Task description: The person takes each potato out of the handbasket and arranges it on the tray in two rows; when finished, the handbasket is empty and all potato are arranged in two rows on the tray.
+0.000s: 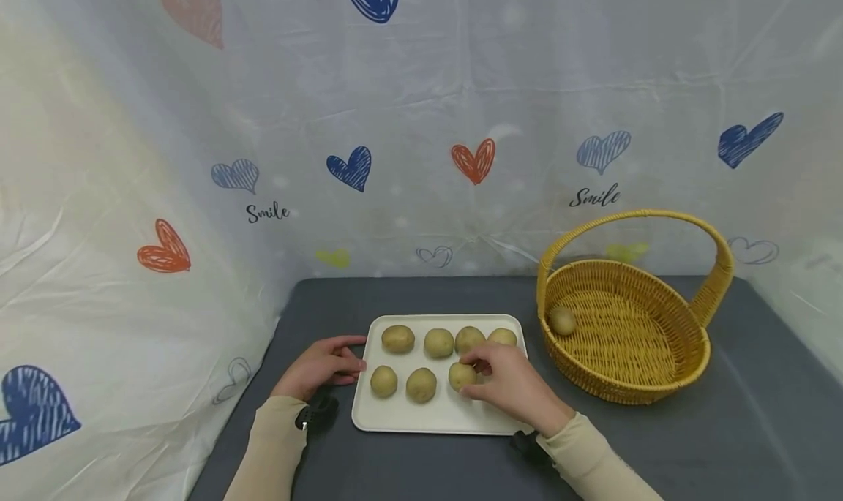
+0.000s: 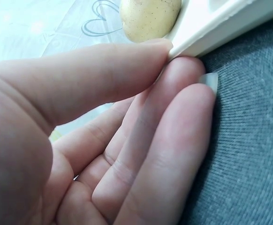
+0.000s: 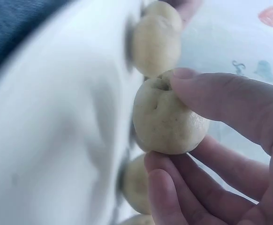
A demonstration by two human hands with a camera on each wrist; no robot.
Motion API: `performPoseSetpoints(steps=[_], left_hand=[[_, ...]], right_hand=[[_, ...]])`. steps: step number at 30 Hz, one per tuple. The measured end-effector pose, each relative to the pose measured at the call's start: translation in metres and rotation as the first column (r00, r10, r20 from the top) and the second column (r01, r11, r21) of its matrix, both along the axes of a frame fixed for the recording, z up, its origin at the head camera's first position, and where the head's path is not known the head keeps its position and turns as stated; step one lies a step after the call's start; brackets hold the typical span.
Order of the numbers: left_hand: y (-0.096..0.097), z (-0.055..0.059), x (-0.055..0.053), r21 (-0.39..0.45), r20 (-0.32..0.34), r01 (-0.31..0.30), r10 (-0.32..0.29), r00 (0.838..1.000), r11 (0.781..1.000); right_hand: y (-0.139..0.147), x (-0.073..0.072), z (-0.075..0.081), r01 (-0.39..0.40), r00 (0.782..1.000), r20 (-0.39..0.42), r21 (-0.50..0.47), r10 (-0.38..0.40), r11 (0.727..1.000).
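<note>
Several potatoes lie in two rows on a white rectangular tray point(image 1: 421, 419). My right hand point(image 1: 510, 384) pinches the front-row potato point(image 3: 169, 117) nearest the basket, thumb on one side and fingers on the other. Close by that hand, another potato point(image 1: 503, 336) in the back row is partly covered by it. At the tray's left edge my left hand point(image 1: 319, 366) pinches the rim between thumb and fingertips, as the left wrist view shows. Nearest to it on the tray is the left front potato point(image 1: 383, 382).
To the right of the tray stands a yellow wicker basket point(image 1: 632, 333) with a tall arched handle, holding one potato point(image 1: 563, 321) by its left wall. Tray and basket are on a dark grey tabletop point(image 1: 421, 472). Behind hangs a pale curtain point(image 1: 408, 106) printed with hearts.
</note>
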State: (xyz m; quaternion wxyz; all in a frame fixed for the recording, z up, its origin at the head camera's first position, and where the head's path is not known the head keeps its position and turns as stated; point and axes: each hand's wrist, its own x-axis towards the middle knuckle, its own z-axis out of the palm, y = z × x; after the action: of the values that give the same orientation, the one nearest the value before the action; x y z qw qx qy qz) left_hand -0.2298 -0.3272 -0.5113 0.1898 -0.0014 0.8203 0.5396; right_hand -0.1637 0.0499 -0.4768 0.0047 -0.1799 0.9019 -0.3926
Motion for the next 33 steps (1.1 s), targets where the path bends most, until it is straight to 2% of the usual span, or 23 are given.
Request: performPoseSetpoints(steps=[9, 22, 33], left_hand=[[0.001, 0.000, 0.003, 0.004, 0.014, -0.010, 0.010, 1.000, 1.000], [0.001, -0.001, -0.001, 0.006, 0.006, -0.017, 0.017, 1.000, 1.000], [0.001, 0.000, 0.000, 0.008, -0.003, 0.007, -0.007, 1.000, 1.000]], right_hand=[[-0.006, 0.001, -0.012, -0.028, 0.999, -0.033, 0.015, 0.029, 0.999], [-0.007, -0.001, -0.011, -0.011, 0.999, -0.036, 0.054, 0.013, 0.998], [-0.008, -0.002, -0.011, -0.016, 1.000, -0.014, 0.041, 0.016, 0.999]])
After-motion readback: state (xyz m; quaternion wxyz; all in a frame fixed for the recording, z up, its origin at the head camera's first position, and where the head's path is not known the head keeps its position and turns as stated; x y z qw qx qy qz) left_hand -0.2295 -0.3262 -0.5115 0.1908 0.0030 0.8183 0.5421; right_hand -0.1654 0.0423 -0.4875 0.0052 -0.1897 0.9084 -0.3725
